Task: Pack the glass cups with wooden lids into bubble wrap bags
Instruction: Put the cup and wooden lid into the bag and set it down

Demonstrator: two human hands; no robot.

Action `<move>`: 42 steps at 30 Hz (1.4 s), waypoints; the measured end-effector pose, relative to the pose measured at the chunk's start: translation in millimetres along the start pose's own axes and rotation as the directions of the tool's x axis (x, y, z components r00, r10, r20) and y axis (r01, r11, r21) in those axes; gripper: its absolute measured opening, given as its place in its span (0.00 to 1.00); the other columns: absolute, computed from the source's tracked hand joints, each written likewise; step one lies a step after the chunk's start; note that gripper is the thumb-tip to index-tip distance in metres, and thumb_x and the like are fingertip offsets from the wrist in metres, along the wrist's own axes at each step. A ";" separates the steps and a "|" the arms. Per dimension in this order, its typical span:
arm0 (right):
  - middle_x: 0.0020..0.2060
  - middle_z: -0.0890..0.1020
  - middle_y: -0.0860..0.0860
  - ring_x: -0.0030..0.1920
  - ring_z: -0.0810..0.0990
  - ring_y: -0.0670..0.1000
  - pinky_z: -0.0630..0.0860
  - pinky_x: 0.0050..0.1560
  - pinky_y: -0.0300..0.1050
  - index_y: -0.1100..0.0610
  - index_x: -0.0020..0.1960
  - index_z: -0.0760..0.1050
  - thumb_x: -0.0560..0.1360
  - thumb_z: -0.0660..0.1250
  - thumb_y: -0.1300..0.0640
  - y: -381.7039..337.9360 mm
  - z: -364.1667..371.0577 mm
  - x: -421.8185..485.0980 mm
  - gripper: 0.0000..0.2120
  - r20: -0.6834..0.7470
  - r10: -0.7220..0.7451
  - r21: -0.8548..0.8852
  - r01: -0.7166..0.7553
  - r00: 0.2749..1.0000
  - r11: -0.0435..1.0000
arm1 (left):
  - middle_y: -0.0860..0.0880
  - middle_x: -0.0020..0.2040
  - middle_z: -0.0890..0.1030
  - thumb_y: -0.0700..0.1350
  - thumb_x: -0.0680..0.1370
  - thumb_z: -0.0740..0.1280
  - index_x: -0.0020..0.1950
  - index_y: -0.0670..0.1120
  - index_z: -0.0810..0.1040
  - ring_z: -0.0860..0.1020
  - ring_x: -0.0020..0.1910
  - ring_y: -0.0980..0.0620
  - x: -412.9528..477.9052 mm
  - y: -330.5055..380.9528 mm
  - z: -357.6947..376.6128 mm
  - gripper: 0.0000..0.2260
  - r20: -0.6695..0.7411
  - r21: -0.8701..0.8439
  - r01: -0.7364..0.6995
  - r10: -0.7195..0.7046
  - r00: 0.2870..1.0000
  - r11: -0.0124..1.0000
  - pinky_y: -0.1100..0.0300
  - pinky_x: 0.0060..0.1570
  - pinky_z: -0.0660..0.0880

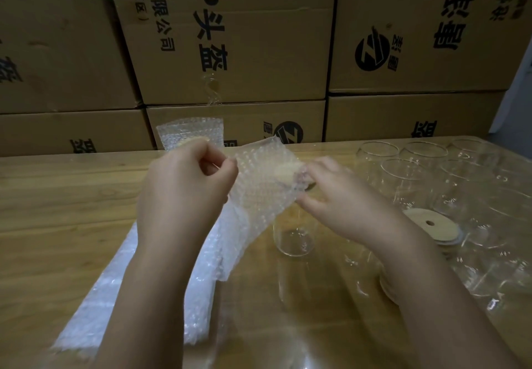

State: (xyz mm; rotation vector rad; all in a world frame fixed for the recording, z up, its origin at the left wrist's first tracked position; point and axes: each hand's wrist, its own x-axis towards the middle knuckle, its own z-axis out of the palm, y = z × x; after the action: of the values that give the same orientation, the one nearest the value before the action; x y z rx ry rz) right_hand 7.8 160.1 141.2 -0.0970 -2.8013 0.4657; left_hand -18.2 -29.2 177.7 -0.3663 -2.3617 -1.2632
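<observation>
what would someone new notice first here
The eye goes first to the middle, where the left hand and right hand pinch a bubble wrap bag above the table, a wooden lid showing through it. Next come the clear glass cups crowded on the right of the table, and the wall of printed cardboard boxes behind.

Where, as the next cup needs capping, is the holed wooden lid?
Head view, right side of the table: the lid lies beside the right forearm, among empty glass cups.
</observation>
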 end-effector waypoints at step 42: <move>0.48 0.77 0.48 0.51 0.82 0.55 0.81 0.50 0.56 0.43 0.48 0.67 0.56 0.76 0.39 -16.7 -55.0 -21.4 0.27 -0.466 0.282 0.799 0.263 0.838 0.540 | 0.55 0.40 0.75 0.49 0.75 0.66 0.35 0.48 0.74 0.73 0.37 0.59 18.2 -26.5 25.7 0.10 -0.015 -0.008 -0.020 0.020 1.000 1.000 0.62 0.33 0.63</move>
State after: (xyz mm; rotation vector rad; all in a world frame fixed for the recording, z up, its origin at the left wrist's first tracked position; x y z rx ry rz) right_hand 44.5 158.7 190.3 -0.0205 -1.7295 1.4891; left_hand -51.6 -21.7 154.9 -0.3816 -2.3356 -1.2623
